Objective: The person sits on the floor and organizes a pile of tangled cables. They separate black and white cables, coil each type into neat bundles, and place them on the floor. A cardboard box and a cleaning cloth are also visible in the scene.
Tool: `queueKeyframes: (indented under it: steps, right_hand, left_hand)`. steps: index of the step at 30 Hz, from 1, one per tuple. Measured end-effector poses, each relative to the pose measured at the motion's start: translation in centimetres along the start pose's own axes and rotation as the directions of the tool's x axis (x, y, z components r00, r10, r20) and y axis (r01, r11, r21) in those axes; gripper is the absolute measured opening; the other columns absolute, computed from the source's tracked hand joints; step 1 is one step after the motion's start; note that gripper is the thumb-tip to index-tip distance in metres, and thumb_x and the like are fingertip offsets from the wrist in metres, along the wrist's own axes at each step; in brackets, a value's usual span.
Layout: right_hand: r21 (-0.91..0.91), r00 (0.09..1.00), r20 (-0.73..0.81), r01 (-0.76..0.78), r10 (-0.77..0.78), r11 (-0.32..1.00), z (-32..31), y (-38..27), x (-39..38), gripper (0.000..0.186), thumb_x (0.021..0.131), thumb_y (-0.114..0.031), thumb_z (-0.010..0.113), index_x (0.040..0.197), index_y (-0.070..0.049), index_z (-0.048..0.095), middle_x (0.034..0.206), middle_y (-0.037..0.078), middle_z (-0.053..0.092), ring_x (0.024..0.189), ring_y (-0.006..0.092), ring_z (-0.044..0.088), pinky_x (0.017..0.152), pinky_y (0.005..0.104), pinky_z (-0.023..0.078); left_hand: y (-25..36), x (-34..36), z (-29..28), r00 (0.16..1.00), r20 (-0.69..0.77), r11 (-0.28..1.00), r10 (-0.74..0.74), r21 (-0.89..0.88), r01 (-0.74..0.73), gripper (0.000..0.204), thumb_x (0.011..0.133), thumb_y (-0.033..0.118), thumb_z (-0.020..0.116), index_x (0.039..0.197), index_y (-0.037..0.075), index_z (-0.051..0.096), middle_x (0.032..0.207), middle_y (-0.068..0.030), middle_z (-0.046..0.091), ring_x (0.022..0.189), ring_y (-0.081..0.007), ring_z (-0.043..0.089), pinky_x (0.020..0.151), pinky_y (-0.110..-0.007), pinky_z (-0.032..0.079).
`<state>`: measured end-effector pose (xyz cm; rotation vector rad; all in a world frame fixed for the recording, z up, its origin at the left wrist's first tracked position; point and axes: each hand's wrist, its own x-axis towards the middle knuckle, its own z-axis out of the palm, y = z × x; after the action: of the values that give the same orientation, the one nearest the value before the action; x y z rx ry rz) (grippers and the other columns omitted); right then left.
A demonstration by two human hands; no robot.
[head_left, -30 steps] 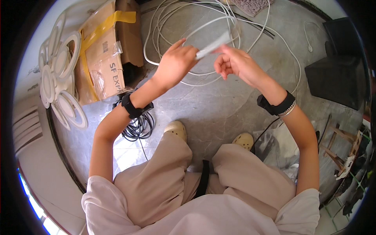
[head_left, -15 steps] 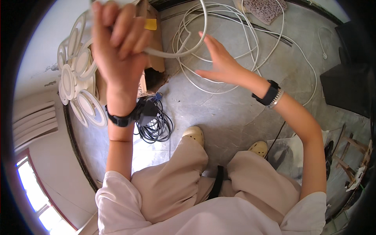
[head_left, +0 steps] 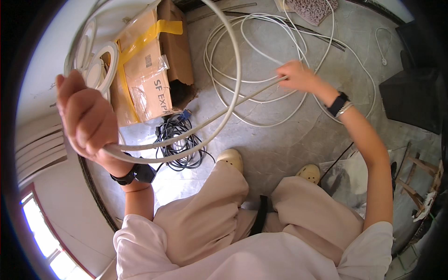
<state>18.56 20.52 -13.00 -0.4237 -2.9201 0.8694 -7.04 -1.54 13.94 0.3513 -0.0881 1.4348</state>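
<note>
My left hand [head_left: 88, 114], raised at the left and close to the camera, is closed round a white cable [head_left: 238, 70], which arcs upward in a large loop. A length of that cable runs across to my right hand [head_left: 297, 75], whose fingers are pinched on it above the floor. Beneath them, more white cable [head_left: 259, 125] lies in loose, overlapping coils on the grey floor. A tangled bundle of black cable [head_left: 177, 144] with a blue plug rests below the left hand's loop, near my left foot.
A taped cardboard box [head_left: 142, 93] and white round panels [head_left: 95, 74] stand at the left. Black boxes [head_left: 408, 100] sit at the right, a wooden frame [head_left: 420, 186] below them. A shaggy mat [head_left: 311, 10] lies at the top.
My left hand rose toward the camera, then shifted down and left, carrying a cable loop. My right hand, open half a second ago, has closed on the cable.
</note>
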Motion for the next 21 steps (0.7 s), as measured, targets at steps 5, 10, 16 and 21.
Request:
queueKeyframes:
  steps: [5, 10, 16, 21]
  right_hand:
    - [-0.174, 0.961, -0.250, 0.073, -0.116, 0.982, -4.6, 4.4, -4.5, 0.016, 0.069, -0.010, 0.062, 0.063, -0.006, 0.048, 0.060, 0.009, 0.052, 0.064, 0.0269, 0.054, 0.076, 0.0354, 0.042]
    - [-0.327, 0.879, -0.462, -0.042, -0.121, 0.944, -8.5, 4.1, -5.4, 0.024, 0.076, -0.013, 0.063, 0.062, -0.005, 0.045, 0.058, 0.008, 0.050, 0.062, 0.0272, 0.053, 0.069, 0.0331, 0.043]
    - [-0.161, 0.570, -0.820, -0.144, -0.051, 0.976, -10.3, 2.0, -3.3, 0.018, 0.083, -0.021, 0.060, 0.079, -0.004, 0.060, 0.066, 0.009, 0.056, 0.066, 0.0236, 0.056, 0.068, 0.0328, 0.045]
    - [0.514, 0.727, -0.521, -0.153, 0.448, 0.844, -8.7, 0.6, -2.3, 0.029, 0.090, -0.029, 0.054, 0.102, -0.004, 0.064, 0.090, 0.007, 0.066, 0.084, 0.0164, 0.061, 0.072, 0.0271, 0.046]
  left_hand:
    - [-0.7, -1.7, -5.4, 0.907, -0.313, 0.959, -0.282, -0.064, 0.276, 0.035, 0.100, 0.033, 0.018, 0.078, 0.011, 0.035, 0.053, -0.0027, 0.038, 0.033, -0.0056, 0.027, 0.028, -0.018, 0.019]
    - [-2.2, -2.0, -10.1, 0.790, -0.334, 0.858, -0.514, -0.214, 0.467, 0.036, 0.100, 0.035, 0.018, 0.075, 0.014, 0.035, 0.049, 0.0009, 0.035, 0.032, -0.0037, 0.025, 0.027, -0.017, 0.015]
    - [-3.5, -0.7, -12.4, 0.631, -0.523, 0.746, -0.574, -0.016, 0.666, 0.034, 0.099, 0.032, 0.029, 0.073, 0.012, 0.036, 0.049, 0.0053, 0.030, 0.033, -0.0010, 0.022, 0.028, -0.016, 0.015]
    - [-4.7, 0.8, -13.2, 0.564, -0.762, 0.387, -0.317, 0.439, 0.811, 0.030, 0.096, 0.027, 0.040, 0.079, 0.004, 0.050, 0.051, 0.0064, 0.033, 0.034, -0.0008, 0.021, 0.030, -0.017, 0.016]
